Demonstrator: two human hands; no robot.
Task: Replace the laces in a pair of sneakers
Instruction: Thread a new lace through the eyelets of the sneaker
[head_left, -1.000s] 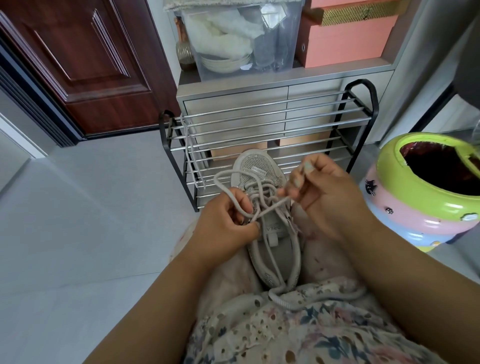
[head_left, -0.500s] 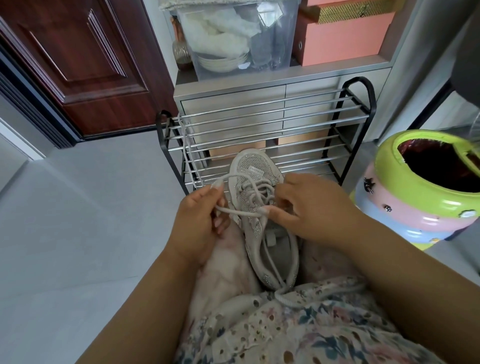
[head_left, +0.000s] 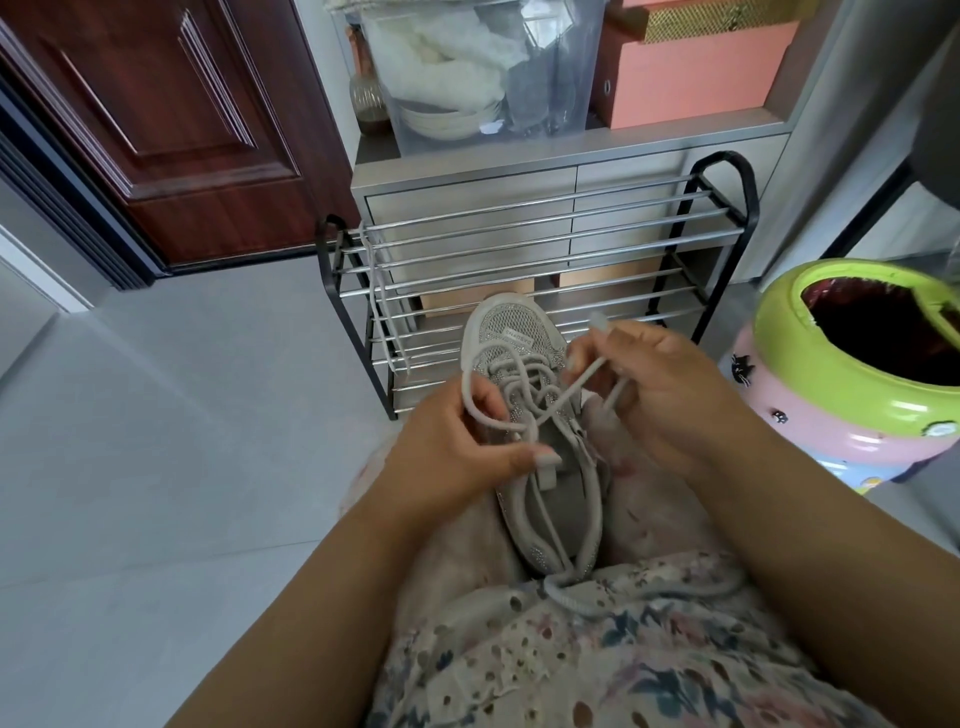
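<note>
Nearest the camera, a floral garment (head_left: 597, 660) covers the lap, and one grey sneaker (head_left: 540, 447) lies on it at centre frame. Its heel is at 6 o'clock and its toe at 12 o'clock, so the long axis runs straight away from the person, sole down, opening upward. The left hand (head_left: 457, 457) sits at the 9 o'clock side of the shoe, thumb and fingers pinched on a loop of the lace (head_left: 519, 405). The right hand (head_left: 670, 395) is at the 3 o'clock side, its grip closed round the other run of lace, with the plastic tip standing clear above the fingers at 12 o'clock. Judgement: lace crosses the lower eyelets and loose slack lies over the upper ones, so threading of this shoe appears well advanced but not finished or tied. No second sneaker is visible, so that one cannot be assessed. Beyond the toe stands a shoe rack (head_left: 717, 218) with a spare lace (head_left: 379, 291) hanging at its 9 o'clock end. A green-rimmed bin (head_left: 789, 332) stands at 3 o'clock.
</note>
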